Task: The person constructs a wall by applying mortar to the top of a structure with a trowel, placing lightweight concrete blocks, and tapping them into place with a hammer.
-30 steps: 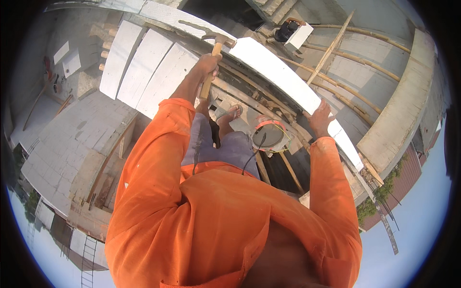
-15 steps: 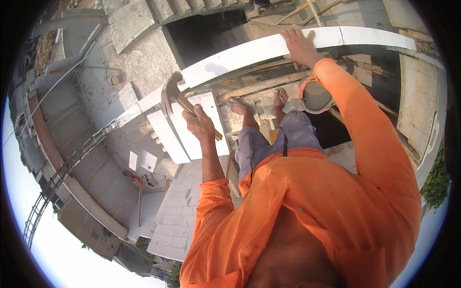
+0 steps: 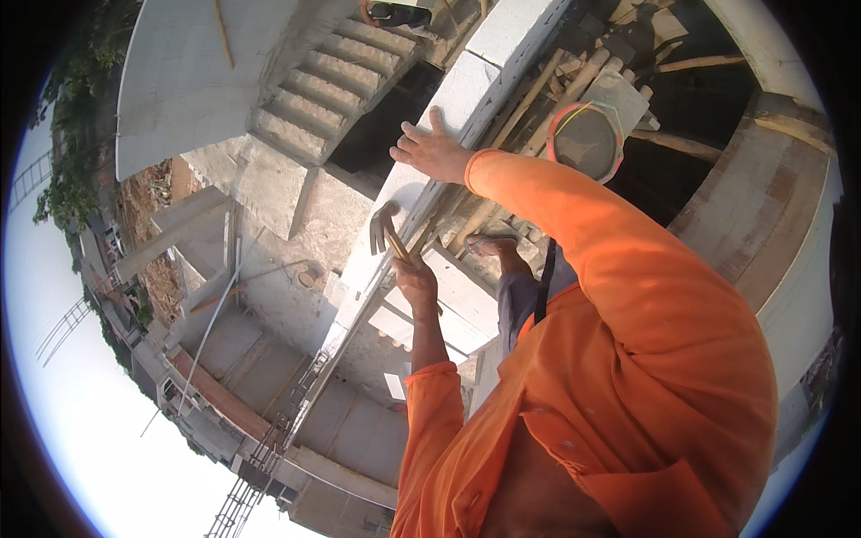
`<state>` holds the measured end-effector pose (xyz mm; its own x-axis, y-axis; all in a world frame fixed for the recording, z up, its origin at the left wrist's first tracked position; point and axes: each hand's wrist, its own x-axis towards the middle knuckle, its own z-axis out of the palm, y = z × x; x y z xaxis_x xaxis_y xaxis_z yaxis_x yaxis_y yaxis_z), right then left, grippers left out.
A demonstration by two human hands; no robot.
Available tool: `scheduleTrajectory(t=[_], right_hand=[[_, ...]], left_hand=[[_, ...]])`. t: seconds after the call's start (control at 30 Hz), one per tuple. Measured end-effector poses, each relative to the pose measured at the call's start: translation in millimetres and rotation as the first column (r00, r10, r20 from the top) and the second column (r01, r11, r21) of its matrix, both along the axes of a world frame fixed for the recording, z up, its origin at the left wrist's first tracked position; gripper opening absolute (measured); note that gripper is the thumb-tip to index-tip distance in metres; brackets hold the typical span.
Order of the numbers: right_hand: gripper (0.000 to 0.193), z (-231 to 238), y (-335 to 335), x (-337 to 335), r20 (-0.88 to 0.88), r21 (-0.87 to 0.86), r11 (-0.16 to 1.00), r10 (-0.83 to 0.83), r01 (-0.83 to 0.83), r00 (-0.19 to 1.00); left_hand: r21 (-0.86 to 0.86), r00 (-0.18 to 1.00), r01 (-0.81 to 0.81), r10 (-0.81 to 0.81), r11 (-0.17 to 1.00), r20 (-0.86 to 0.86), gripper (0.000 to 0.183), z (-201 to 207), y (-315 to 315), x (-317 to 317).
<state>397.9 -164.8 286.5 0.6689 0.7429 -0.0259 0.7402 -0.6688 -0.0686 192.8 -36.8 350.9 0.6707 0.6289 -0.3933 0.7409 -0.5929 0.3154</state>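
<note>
A claw hammer with a wooden handle is gripped in my left hand. Its metal head is at the side of a long row of white blocks; I cannot tell whether it touches them. Farther along the same row, my right hand rests on the top face with fingers spread, holding nothing. A joint between two blocks shows beyond that hand.
A round orange-rimmed bucket of grey mix stands right of the wall, by wooden poles and a dark opening. White slabs lie near my foot. Concrete stairs rise beyond the wall; another person is at the top.
The view has turned, so the wall runs more steeply. My right hand has slid along the blocks closer to the hammer. The hammer has come nearer the wall.
</note>
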Motion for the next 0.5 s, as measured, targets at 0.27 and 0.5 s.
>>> scheduleTrajectory(t=[0.27, 0.5], right_hand=[[0.102, 47.2, -36.2, 22.0, -0.298, 0.074, 0.997, 0.017, 0.005, 0.954], [0.096, 13.5, -70.1, 31.3, -0.134, 0.080, 0.997, -0.005, 0.016, 0.991]], left_hand=[[0.075, 0.987, 0.157, -0.154, 0.985, -0.040, 0.032, 35.3, 2.3, 13.9], [0.041, 0.996, 0.077, -0.078, 0.996, 0.030, 0.032, 0.6, -41.5, 52.0]])
